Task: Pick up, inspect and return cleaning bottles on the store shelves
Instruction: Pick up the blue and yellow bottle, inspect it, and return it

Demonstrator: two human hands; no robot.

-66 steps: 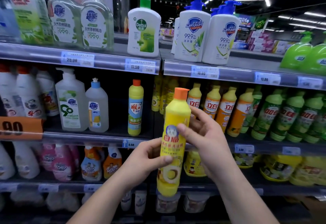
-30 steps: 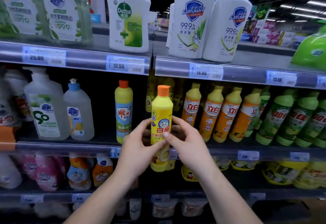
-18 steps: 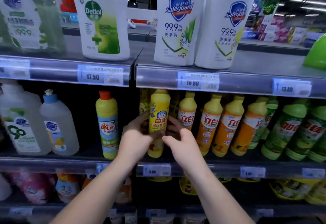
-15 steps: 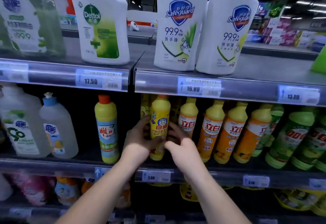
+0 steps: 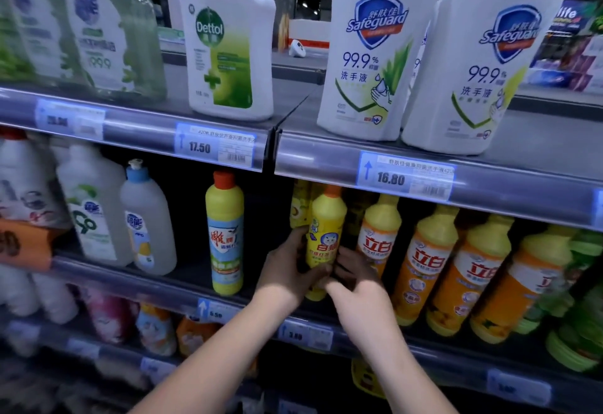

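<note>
Bottle: slim yellow plastic bottle [image 5: 327, 221], orange cap, upright near the dark shelf's [image 5: 137, 284] front edge.
Left hand [image 5: 285, 271]: curled round its left side.
Right hand [image 5: 357, 286]: fingers gripping its lower right.
Do well: seat base flat, label outward, clear of orange-labelled neighbour bottle [image 5: 380, 240].

Bottle's back on the shelf
That yellow plastic bottle with orange cap [image 5: 323, 234] went from mid-air at frame centre into the middle shelf [image 5: 156, 287]; left hand [image 5: 287, 270] and right hand [image 5: 355, 286] followed it in, still gripping.
</note>
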